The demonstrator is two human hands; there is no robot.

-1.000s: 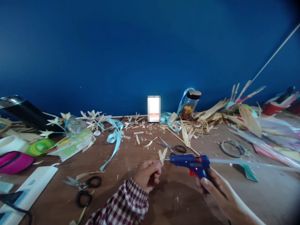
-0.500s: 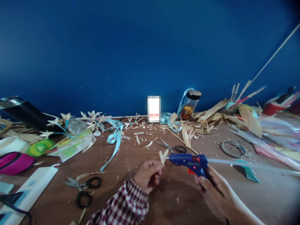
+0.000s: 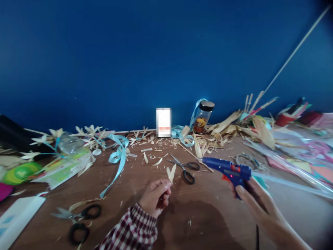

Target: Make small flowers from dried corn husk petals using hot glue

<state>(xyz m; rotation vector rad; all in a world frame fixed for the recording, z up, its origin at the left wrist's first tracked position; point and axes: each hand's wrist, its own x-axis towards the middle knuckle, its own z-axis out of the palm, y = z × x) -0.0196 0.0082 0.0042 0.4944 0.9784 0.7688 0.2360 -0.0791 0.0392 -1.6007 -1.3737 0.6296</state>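
Note:
Pinched between the thumb and fingers of my left hand [image 3: 157, 195] are pale corn husk petals [image 3: 171, 172], fanned into a V above the fingertips. My right hand [image 3: 256, 198] grips a blue glue gun [image 3: 227, 167] by its handle. The gun's red light is lit, its nozzle points left, and a clear glue stick [image 3: 288, 183] sticks out of its back. A gap of table separates nozzle and petals. Black-handled scissors [image 3: 187, 168] lie open just beyond my left hand, and a second pair of scissors [image 3: 78, 218] rests at the lower left.
Husk scraps [image 3: 218, 139] litter the back of the table, where a black-lidded jar [image 3: 203, 116] leans. Light-blue ribbon [image 3: 119, 158] and husk flowers [image 3: 93, 135] lie at left, near a white power strip [image 3: 22, 215]. Plastic sheets [image 3: 293, 166] are heaped at right.
My right hand has drawn the glue gun away to the right, so its nozzle has left the husk petals. My left hand keeps its pinch on them. The whole view has shifted slightly.

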